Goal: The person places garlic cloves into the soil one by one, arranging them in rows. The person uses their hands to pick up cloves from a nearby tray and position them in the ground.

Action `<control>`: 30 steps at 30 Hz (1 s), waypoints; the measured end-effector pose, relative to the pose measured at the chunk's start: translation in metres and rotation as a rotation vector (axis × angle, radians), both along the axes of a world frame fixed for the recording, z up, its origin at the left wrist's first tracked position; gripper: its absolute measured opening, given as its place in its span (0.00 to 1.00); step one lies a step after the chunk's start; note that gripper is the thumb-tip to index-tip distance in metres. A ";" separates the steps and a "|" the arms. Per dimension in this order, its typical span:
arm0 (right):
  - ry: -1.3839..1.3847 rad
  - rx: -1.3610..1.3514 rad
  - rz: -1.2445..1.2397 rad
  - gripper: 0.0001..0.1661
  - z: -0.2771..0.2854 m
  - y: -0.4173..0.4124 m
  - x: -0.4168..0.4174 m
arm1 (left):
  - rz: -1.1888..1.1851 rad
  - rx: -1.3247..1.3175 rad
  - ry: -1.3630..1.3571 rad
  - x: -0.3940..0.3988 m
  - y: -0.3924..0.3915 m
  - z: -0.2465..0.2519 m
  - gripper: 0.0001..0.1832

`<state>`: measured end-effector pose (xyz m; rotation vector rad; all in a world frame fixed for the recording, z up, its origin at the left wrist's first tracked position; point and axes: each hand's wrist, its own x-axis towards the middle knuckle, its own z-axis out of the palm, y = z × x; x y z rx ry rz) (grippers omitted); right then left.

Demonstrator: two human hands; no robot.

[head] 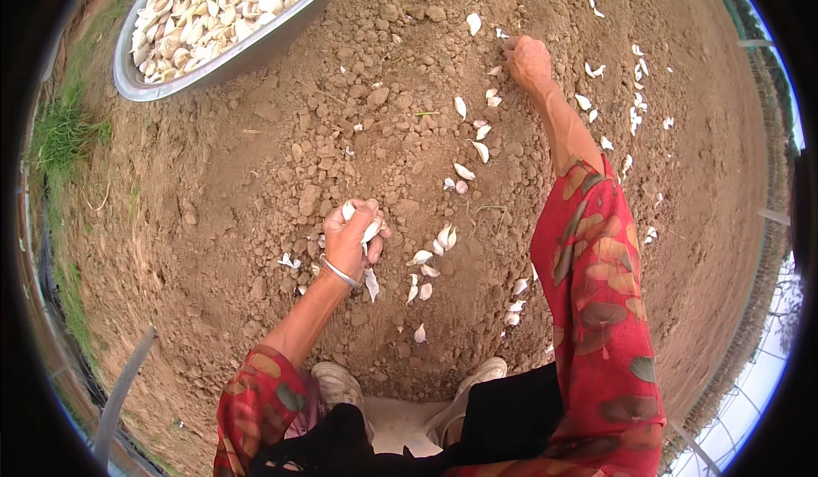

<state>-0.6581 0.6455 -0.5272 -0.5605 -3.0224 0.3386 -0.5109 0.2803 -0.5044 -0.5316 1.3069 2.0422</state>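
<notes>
My left hand [348,237], with a silver bangle [340,271] at the wrist, is curled around several white garlic cloves [372,229] just above the soil. Farther out, my right hand [529,62] reaches down to the ground with its fingers bent together. Its fingertips are partly hidden, so whether a clove is between them cannot be made out. A small white piece [501,33] lies right by those fingers. Between the two hands, loose cloves [480,151] are scattered in a rough line on the brown, clumpy soil [255,177]. More cloves [425,256] lie close to my left hand.
A metal basin [211,76] heaped with garlic cloves [217,14] stands at the upper left. Another row of cloves [638,103] runs along the right. Grass [64,129] borders the left side, and a grey pipe [124,394] rises at the lower left. My shoes [339,384] are at the bottom.
</notes>
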 end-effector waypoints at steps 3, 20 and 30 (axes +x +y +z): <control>0.138 -0.052 0.024 0.12 0.012 -0.005 0.010 | 0.023 0.015 0.013 0.001 -0.001 -0.001 0.10; 0.128 -0.319 -0.044 0.10 0.023 -0.024 0.046 | -0.035 -0.015 0.046 0.001 -0.004 -0.006 0.10; 0.047 0.080 0.160 0.07 -0.007 -0.034 0.024 | -0.019 -0.028 0.028 0.005 -0.011 -0.004 0.10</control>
